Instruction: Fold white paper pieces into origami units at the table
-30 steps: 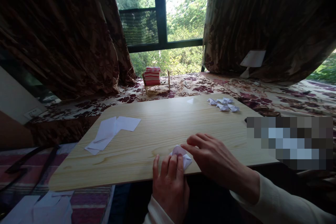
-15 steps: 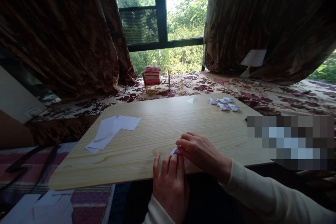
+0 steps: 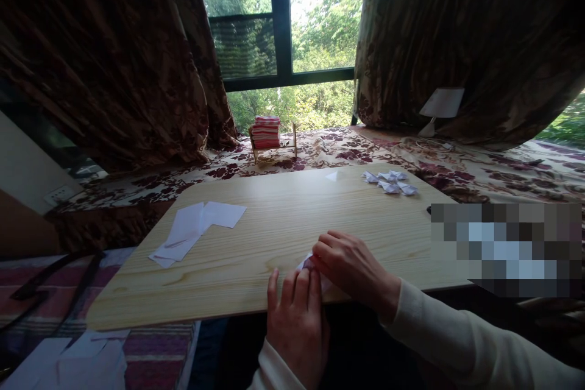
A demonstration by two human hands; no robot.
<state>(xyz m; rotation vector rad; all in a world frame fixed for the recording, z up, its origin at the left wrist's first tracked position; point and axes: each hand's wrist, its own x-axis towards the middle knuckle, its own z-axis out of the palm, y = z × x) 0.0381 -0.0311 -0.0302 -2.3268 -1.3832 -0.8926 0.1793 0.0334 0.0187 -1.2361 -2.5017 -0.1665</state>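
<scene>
At the table's near edge, both hands are on a small piece of white paper, which looks folded and is mostly covered by my fingers. My left hand presses it from the near side with its fingertips, the little finger lifted apart. From the right, my right hand pinches the paper's upper part, its fingers bent close together. Several flat white paper sheets overlap on the table's left side. A cluster of small folded paper pieces lies at the far right corner of the wooden table.
More white paper lies on the striped cloth at lower left. Beyond the table, a small wooden stand holds folded striped cloths. A white lamp stands back right. Part of the right side is blurred out.
The fingers of my right hand have closed in slightly on the paper. My left hand stays in almost the same place.
</scene>
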